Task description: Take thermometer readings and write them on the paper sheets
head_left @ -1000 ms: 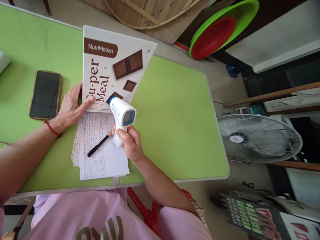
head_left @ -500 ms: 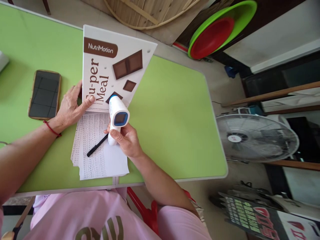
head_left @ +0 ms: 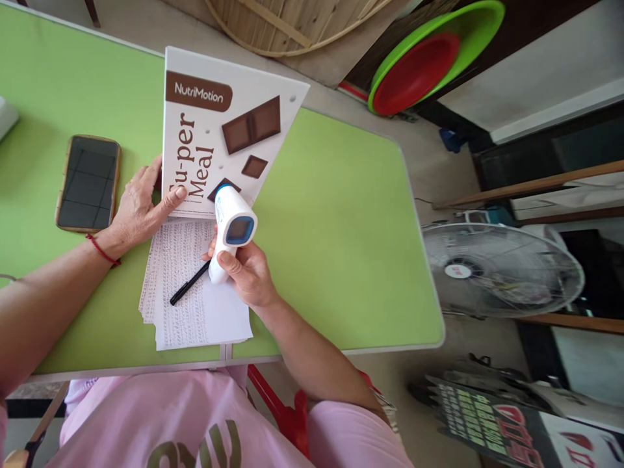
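My right hand grips a white and blue handheld thermometer gun by its handle, its nose pointing at a white "NutriMotion Su-per Meal" package. My left hand holds that package at its lower left edge, thumb on its front. The package stands tilted over a stack of printed paper sheets on the green table. A black pen lies on the sheets just under my right hand.
A smartphone with a dark screen lies left of my left hand. A standing fan is off the table's right edge. Green and red basins and a woven basket sit on the floor beyond the table.
My right hand has drawn the thermometer gun slightly left and toward the package, turning its screen more to me. The left hand and the package have barely moved.
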The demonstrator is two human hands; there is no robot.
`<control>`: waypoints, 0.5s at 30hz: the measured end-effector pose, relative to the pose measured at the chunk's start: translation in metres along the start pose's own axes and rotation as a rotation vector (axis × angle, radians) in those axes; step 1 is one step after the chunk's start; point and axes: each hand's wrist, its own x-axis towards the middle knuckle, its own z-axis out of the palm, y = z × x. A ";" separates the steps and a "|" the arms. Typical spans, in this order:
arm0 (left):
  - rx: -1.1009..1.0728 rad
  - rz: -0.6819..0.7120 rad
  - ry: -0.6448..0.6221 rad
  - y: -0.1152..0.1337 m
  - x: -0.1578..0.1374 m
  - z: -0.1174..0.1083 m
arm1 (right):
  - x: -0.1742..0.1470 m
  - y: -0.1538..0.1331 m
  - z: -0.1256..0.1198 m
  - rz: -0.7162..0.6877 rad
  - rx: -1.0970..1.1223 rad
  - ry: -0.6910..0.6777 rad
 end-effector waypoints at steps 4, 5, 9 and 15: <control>0.017 0.021 0.002 0.000 0.000 0.000 | -0.001 -0.002 0.001 -0.004 0.002 -0.010; 0.021 0.022 0.002 0.000 0.000 0.000 | -0.001 -0.002 0.001 -0.002 -0.001 -0.013; 0.018 0.022 0.001 0.001 0.000 -0.001 | 0.000 -0.002 0.001 0.015 -0.003 -0.020; -0.024 0.003 -0.009 0.001 0.000 -0.001 | 0.000 -0.004 0.002 -0.001 0.010 -0.027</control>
